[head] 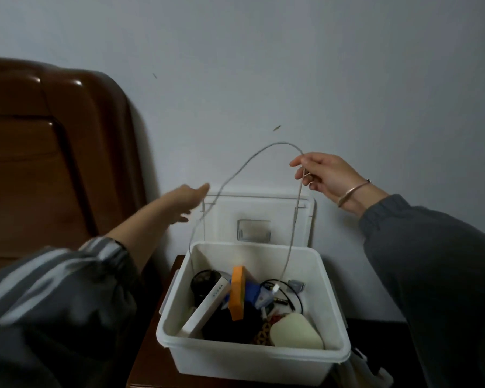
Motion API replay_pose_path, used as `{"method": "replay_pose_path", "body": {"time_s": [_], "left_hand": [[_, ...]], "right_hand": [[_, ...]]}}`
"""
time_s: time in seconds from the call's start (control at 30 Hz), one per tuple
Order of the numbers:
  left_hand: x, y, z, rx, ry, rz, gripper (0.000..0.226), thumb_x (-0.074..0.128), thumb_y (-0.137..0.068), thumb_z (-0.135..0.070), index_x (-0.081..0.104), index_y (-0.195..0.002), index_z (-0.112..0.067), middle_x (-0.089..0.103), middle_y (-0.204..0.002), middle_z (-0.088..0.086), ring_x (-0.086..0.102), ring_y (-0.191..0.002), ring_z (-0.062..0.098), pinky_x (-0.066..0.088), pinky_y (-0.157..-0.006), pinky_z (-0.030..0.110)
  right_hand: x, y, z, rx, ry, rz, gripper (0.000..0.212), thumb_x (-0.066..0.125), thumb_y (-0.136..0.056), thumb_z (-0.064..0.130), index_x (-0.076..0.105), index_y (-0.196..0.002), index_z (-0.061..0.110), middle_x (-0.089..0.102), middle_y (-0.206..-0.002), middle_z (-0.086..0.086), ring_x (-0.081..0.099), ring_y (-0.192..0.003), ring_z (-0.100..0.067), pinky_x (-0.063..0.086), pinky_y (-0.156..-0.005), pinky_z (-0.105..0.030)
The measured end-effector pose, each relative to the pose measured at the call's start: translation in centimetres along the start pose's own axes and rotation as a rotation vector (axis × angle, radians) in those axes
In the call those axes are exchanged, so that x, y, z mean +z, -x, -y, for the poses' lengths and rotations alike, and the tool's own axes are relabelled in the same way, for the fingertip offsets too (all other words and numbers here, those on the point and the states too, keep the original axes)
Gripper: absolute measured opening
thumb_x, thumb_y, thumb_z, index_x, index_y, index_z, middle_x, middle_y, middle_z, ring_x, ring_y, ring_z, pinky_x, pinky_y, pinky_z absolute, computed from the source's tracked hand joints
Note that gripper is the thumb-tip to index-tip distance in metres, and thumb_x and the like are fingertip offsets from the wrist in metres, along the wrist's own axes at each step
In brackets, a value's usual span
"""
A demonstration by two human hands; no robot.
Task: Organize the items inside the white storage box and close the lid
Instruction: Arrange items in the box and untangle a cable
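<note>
Headboard (39, 163): brown wood, seen at the left against the wall.
Box (252, 357): white, set open on a dark stand (146, 354); filled with an orange block (238, 292), a cream pouch (297, 329) and black wires.
Lid (263, 217): stood upright behind the box, leaned on the wall.
Cable (283, 142): grey, lifted in an arch, both ends trailed into the box.
Right hand (325, 175): cable pinched between thumb and fingers.
Left hand (191, 200): blurred, fingers stretched out beside the cable, nothing held.

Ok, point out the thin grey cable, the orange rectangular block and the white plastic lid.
Thin grey cable (282, 142): head view, top of its arc.
Orange rectangular block (238, 292): head view, middle of its face.
White plastic lid (283, 211): head view, bare panel beside its recess.
</note>
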State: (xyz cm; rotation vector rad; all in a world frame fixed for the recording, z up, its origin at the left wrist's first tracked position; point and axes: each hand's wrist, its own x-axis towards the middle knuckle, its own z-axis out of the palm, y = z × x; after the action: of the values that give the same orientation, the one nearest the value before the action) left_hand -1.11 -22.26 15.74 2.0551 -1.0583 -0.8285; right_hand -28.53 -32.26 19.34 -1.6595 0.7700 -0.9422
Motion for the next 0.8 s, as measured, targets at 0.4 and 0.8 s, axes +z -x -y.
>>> {"method": "replay_pose_path", "body": {"time_s": [0.4, 0.8], "left_hand": [[7.7, 1.4, -2.9, 0.455, 0.127, 0.343, 0.031, 0.045, -0.101, -0.025, 0.06, -0.116, -0.003, 0.065, -0.094, 0.011, 0.062, -0.081, 0.015, 0.047, -0.073, 0.019], [1.6, 2.5, -10.2, 0.558, 0.771, 0.308, 0.033, 0.034, -0.104, -0.031, 0.061, -0.106, -0.012, 0.068, -0.082, 0.001, 0.066, -0.079, 0.015, 0.054, -0.078, 0.029]], "right_hand": [[-2.0, 0.7, 4.3, -0.161, -0.212, -0.12, 0.026, 0.041, -0.1, 0.015, 0.064, -0.088, 0.013, 0.062, -0.072, -0.002, 0.056, -0.055, -0.007, 0.045, -0.055, -0.017], [3.6, 2.6, -0.4, 0.104, 0.214, 0.152, 0.028, 0.052, -0.095, 0.013, 0.061, -0.121, 0.011, 0.072, -0.08, -0.005, 0.057, -0.058, -0.005, 0.05, -0.059, -0.016]]}}
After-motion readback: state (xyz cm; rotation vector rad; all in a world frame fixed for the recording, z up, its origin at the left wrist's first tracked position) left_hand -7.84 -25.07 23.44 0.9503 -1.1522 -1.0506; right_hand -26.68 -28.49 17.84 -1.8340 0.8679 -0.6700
